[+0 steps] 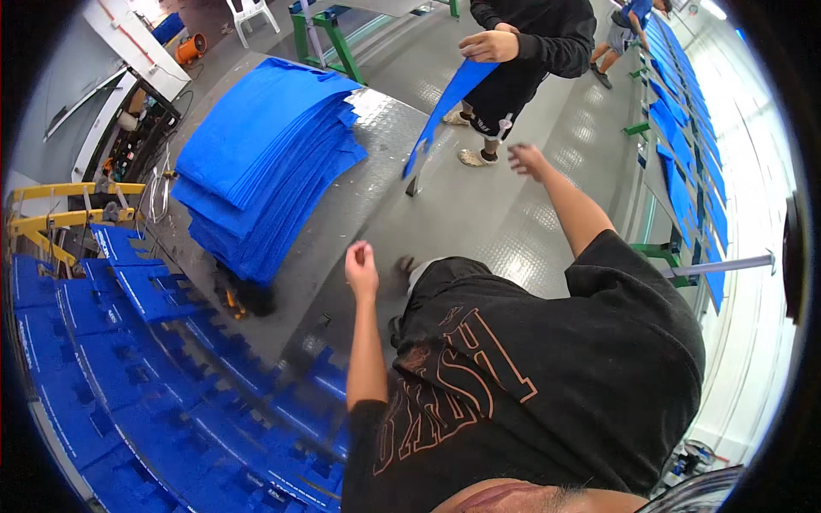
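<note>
My left hand (362, 269) is raised near the middle of the view with its fingers curled closed; what they hold, if anything, is too small to make out. My right hand (526, 162) reaches forward with loosely bent fingers apart, holding nothing. Beyond it, a co-worker in dark clothing (547, 26) grips a hanging blue sheet (451, 96) with a hand (489, 46) at its top. A tall pile of blue sheets (252, 154) lies on the metal platform (383, 124), ahead and left of my left hand.
Blue printed pieces (111, 359) fill the lower left. A yellow ladder (38, 221), orange fan (191, 49), white chair (251, 17) and green stand (338, 56) stand around. Rightward, a long row of blue sheets (676, 171) runs beside another worker (624, 34).
</note>
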A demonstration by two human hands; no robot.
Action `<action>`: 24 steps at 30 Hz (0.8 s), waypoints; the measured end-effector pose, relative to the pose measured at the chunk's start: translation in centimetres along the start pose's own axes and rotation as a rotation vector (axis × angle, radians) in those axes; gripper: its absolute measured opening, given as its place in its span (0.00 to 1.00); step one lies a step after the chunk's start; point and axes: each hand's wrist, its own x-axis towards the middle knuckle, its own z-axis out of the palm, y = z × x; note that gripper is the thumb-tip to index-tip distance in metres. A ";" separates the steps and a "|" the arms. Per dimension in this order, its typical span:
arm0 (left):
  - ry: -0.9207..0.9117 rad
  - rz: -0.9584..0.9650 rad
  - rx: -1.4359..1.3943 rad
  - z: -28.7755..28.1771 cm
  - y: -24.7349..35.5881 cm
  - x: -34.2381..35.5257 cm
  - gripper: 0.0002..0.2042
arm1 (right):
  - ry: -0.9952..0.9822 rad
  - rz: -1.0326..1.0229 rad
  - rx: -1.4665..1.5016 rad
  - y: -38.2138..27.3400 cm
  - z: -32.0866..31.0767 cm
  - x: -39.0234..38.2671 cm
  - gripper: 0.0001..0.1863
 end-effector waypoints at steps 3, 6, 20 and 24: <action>-0.171 0.113 0.235 5.6 7.7 4.2 0.07 | -0.041 -0.193 0.164 -3.6 -2.3 2.5 0.17; -0.232 0.350 0.260 11.0 13.7 8.2 0.06 | -0.066 -0.245 0.295 -8.3 -1.9 2.4 0.17; -1.233 1.222 0.990 34.3 29.7 26.4 0.39 | -0.548 -0.919 -0.179 -9.9 7.0 0.3 0.29; -1.434 1.476 0.991 38.7 28.3 25.4 0.26 | -0.855 -1.501 -0.616 -20.2 13.3 -5.0 0.16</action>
